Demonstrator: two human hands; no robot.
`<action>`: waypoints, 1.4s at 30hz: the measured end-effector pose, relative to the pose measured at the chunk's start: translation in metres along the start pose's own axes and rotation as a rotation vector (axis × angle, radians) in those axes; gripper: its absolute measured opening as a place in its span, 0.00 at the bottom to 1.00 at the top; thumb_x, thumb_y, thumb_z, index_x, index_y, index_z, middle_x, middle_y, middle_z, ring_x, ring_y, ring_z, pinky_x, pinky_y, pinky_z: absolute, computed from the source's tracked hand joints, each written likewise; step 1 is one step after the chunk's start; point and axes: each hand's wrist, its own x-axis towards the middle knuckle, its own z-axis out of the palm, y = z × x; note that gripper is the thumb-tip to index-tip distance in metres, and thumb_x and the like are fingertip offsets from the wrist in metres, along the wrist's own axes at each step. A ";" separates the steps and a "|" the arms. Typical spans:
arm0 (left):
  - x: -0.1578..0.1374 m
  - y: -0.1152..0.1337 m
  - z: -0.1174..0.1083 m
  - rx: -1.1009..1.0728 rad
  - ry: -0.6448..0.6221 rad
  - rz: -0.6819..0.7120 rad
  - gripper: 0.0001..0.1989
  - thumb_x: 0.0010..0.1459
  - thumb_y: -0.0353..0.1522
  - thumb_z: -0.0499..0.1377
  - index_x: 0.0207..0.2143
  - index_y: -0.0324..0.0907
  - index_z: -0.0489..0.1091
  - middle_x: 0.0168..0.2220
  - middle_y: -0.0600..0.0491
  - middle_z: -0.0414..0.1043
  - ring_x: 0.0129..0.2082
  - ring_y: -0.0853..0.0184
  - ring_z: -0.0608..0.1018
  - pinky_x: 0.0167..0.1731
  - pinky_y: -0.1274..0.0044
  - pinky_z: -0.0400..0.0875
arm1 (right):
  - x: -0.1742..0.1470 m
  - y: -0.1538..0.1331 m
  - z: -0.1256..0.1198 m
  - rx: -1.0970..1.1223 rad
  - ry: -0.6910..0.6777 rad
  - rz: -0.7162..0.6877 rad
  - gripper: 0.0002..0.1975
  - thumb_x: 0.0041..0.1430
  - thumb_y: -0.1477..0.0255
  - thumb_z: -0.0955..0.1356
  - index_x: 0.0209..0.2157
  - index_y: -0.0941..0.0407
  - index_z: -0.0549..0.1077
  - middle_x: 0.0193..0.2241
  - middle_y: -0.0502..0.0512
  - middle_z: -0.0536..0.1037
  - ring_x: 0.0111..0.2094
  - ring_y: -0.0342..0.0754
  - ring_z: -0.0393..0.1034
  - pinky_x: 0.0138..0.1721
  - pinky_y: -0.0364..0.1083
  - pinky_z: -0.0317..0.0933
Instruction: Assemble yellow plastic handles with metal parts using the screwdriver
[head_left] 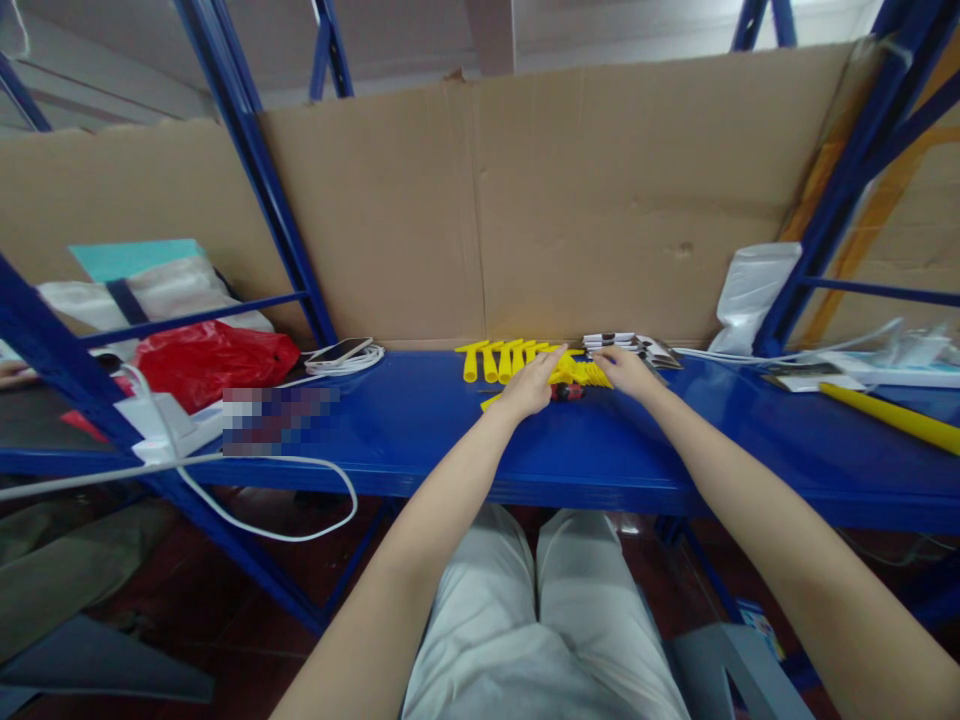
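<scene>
Currently, both hands work far over the blue bench (420, 430). Left hand (532, 385): fingers extended, close together, over yellow parts; right hand (619, 368): fingers bent at a heap of yellow pieces (589, 373). Grip of either: cannot tell. A row of yellow T-shaped pieces (499, 362) sits at 10 o'clock from the left hand; a red-and-black item (568, 392) lies between the hands, nearer the left.

Edges: front edge at 6 o'clock, with blue surface between it and the hands; cardboard panel (600, 200) bounds reach at 12. Forearms have sideways room before the blue uprights.

Surroundings: phone (339, 350) and coiled white cable (367, 358) at 9; farther out, red bag (214, 360) and white power strip (157, 425). A cable loop (300, 538) hangs past the front edge at 8. White pouch (754, 290) at 2; yellow bar (892, 415) at 3.

Markings: black-and-white packets (609, 341) just beyond the right hand at 12; print too small to read. Item beside the strip is pixelated.
</scene>
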 end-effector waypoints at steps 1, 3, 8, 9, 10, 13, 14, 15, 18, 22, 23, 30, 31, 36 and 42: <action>0.000 -0.001 0.001 -0.006 0.009 0.001 0.40 0.51 0.18 0.51 0.67 0.41 0.52 0.66 0.45 0.59 0.65 0.60 0.62 0.64 0.65 0.58 | -0.002 -0.005 0.001 0.054 -0.001 -0.039 0.10 0.57 0.75 0.64 0.32 0.58 0.79 0.41 0.59 0.81 0.46 0.53 0.73 0.52 0.49 0.61; 0.001 -0.002 0.001 -0.010 0.023 0.007 0.39 0.52 0.19 0.52 0.67 0.42 0.51 0.65 0.45 0.60 0.65 0.59 0.62 0.64 0.63 0.58 | -0.006 -0.014 0.003 0.175 -0.041 -0.068 0.09 0.56 0.73 0.66 0.27 0.56 0.78 0.35 0.56 0.81 0.40 0.51 0.73 0.48 0.48 0.63; -0.002 0.005 -0.005 0.053 0.021 -0.051 0.39 0.52 0.18 0.51 0.67 0.42 0.52 0.65 0.46 0.61 0.65 0.60 0.62 0.63 0.65 0.60 | -0.014 -0.030 0.009 0.495 -0.164 0.106 0.06 0.49 0.75 0.70 0.20 0.56 0.74 0.25 0.51 0.78 0.29 0.43 0.69 0.37 0.43 0.63; -0.002 0.009 -0.007 0.080 0.015 -0.080 0.38 0.53 0.18 0.51 0.67 0.42 0.53 0.65 0.45 0.60 0.65 0.59 0.63 0.63 0.65 0.60 | -0.014 -0.030 0.009 0.555 -0.147 0.156 0.06 0.48 0.75 0.70 0.20 0.57 0.74 0.24 0.50 0.77 0.27 0.42 0.68 0.35 0.42 0.62; -0.003 0.012 -0.009 0.108 0.007 -0.106 0.37 0.54 0.19 0.51 0.67 0.42 0.53 0.65 0.46 0.60 0.64 0.59 0.64 0.63 0.65 0.60 | -0.013 -0.030 0.009 0.614 -0.110 0.205 0.05 0.48 0.75 0.70 0.20 0.57 0.74 0.23 0.50 0.76 0.27 0.42 0.67 0.33 0.41 0.62; -0.005 0.019 -0.014 0.168 -0.010 -0.139 0.35 0.57 0.22 0.53 0.67 0.45 0.53 0.65 0.48 0.62 0.63 0.59 0.65 0.61 0.64 0.62 | -0.006 -0.023 0.004 0.754 0.085 0.329 0.04 0.48 0.77 0.69 0.22 0.57 0.72 0.24 0.51 0.75 0.28 0.42 0.68 0.29 0.40 0.62; -0.005 0.021 -0.014 0.183 -0.012 -0.142 0.35 0.57 0.23 0.53 0.67 0.46 0.53 0.64 0.49 0.62 0.63 0.59 0.66 0.61 0.64 0.62 | -0.004 -0.020 0.001 0.790 0.160 0.366 0.04 0.48 0.77 0.68 0.22 0.57 0.71 0.25 0.50 0.75 0.29 0.42 0.69 0.28 0.40 0.62; -0.005 0.021 -0.015 0.196 -0.014 -0.145 0.35 0.57 0.23 0.53 0.67 0.46 0.53 0.64 0.49 0.62 0.62 0.59 0.66 0.61 0.64 0.62 | -0.001 -0.017 -0.003 0.821 0.229 0.403 0.04 0.48 0.78 0.68 0.23 0.56 0.70 0.25 0.50 0.75 0.29 0.42 0.69 0.27 0.39 0.62; -0.005 0.021 -0.015 0.218 -0.014 -0.144 0.34 0.58 0.24 0.53 0.67 0.45 0.55 0.64 0.49 0.63 0.61 0.58 0.68 0.60 0.64 0.63 | 0.003 -0.010 -0.014 0.901 0.367 0.512 0.05 0.52 0.79 0.66 0.26 0.56 0.68 0.26 0.50 0.74 0.27 0.41 0.68 0.22 0.38 0.60; -0.004 0.021 -0.014 0.196 -0.013 -0.098 0.30 0.61 0.28 0.52 0.66 0.48 0.57 0.62 0.50 0.67 0.59 0.59 0.70 0.58 0.64 0.63 | 0.001 -0.011 -0.023 0.986 0.414 0.608 0.06 0.56 0.79 0.65 0.28 0.55 0.66 0.25 0.49 0.74 0.23 0.40 0.68 0.18 0.38 0.56; -0.004 0.021 -0.014 0.192 -0.007 -0.090 0.29 0.62 0.28 0.52 0.65 0.48 0.57 0.61 0.51 0.67 0.59 0.59 0.70 0.58 0.63 0.63 | 0.000 -0.013 -0.024 0.997 0.413 0.615 0.06 0.58 0.78 0.64 0.27 0.55 0.66 0.25 0.49 0.74 0.23 0.40 0.68 0.18 0.38 0.56; -0.001 0.014 -0.020 0.235 0.141 -0.273 0.27 0.62 0.28 0.53 0.63 0.53 0.62 0.56 0.49 0.72 0.57 0.58 0.71 0.55 0.64 0.63 | -0.006 -0.023 -0.026 0.997 0.313 0.592 0.13 0.61 0.77 0.62 0.22 0.57 0.67 0.20 0.49 0.72 0.21 0.38 0.66 0.20 0.37 0.57; -0.001 0.011 -0.022 0.246 0.180 -0.343 0.26 0.62 0.28 0.53 0.62 0.52 0.64 0.54 0.49 0.73 0.56 0.58 0.72 0.55 0.64 0.64 | -0.006 -0.023 -0.026 0.982 0.304 0.593 0.13 0.60 0.78 0.62 0.21 0.57 0.67 0.20 0.49 0.71 0.20 0.38 0.66 0.20 0.37 0.57; -0.005 -0.012 -0.036 0.240 0.362 -0.663 0.22 0.64 0.27 0.50 0.57 0.50 0.69 0.48 0.47 0.74 0.52 0.58 0.75 0.53 0.68 0.65 | -0.007 -0.017 -0.022 0.894 0.250 0.545 0.08 0.50 0.80 0.65 0.20 0.58 0.68 0.19 0.50 0.72 0.20 0.39 0.66 0.21 0.39 0.57; -0.012 -0.042 -0.042 0.146 0.488 -0.919 0.21 0.61 0.24 0.51 0.53 0.46 0.72 0.50 0.43 0.70 0.49 0.58 0.77 0.52 0.70 0.68 | -0.005 -0.012 -0.017 0.804 0.206 0.490 0.06 0.50 0.78 0.66 0.21 0.57 0.68 0.21 0.52 0.74 0.21 0.40 0.66 0.21 0.38 0.57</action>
